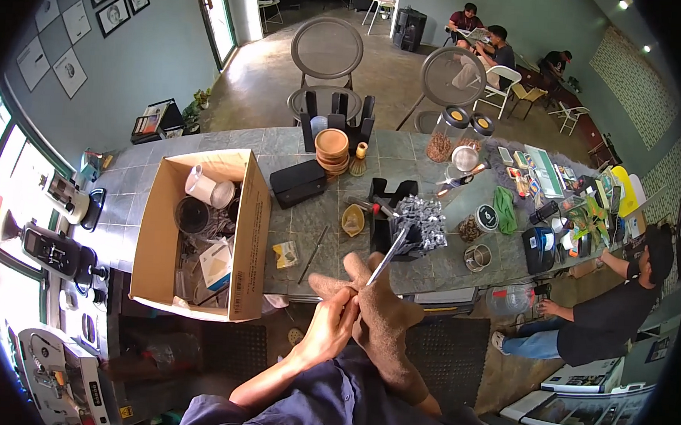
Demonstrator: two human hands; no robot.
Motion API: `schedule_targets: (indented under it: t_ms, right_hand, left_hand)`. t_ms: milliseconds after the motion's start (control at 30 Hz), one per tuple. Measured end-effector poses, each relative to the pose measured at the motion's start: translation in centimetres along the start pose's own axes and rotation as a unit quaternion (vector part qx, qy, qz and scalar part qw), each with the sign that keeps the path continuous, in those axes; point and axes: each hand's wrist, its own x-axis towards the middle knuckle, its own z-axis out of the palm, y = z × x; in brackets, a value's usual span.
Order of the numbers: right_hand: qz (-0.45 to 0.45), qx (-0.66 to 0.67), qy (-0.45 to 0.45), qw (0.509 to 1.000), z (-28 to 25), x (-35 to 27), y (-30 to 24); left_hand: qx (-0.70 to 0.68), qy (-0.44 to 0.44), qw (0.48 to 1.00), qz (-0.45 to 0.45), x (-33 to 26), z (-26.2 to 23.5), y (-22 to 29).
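Close to my body, my left hand (pixel 333 327) pinches the lower end of a long, slim metal utensil (pixel 389 255) between closed fingertips. The utensil slants up and to the right; its kind is unclear. A fuzzy brown cloth (pixel 388 303) bunches around that lower end. It covers my right hand (pixel 373 322), so those fingers are hidden. Just beyond the utensil's upper end, silver-grey metal pieces (pixel 423 221) crowd a black holder (pixel 388 190). Left of the holder stands a small yellow bowl (pixel 352 219). A thin dark rod (pixel 313 255) and a small yellow packet (pixel 284 254) lie on the counter.
An open cardboard box (pixel 250 246) of mixed items stands left on the tiled counter (pixel 294 222). Behind are a black case (pixel 297 183), stacked clay saucers (pixel 331 147) and glass jars (pixel 446 137). At the right, a person (pixel 609 303) stands by the cluttered counter end.
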Motion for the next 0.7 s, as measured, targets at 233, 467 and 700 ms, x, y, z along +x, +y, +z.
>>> schedule_targets:
  t_ms: [233, 467, 700]
  right_hand:
    - [-0.099, 0.016, 0.145, 0.984, 3.5, -2.2, -3.3]
    - [-0.192, -0.119, 0.156, 0.962, 3.8, -0.9, -6.8]
    - [-0.175, -0.232, 0.090, 0.953, 4.3, 0.9, -13.3]
  left_hand:
    - [0.036, 0.036, 0.998, 0.047, -2.6, -3.6, -3.0]
    - [0.050, 0.008, 0.992, 0.113, -5.5, -7.6, -4.1]
    - [0.050, 0.031, 0.992, 0.115, -8.5, -11.3, -4.9]
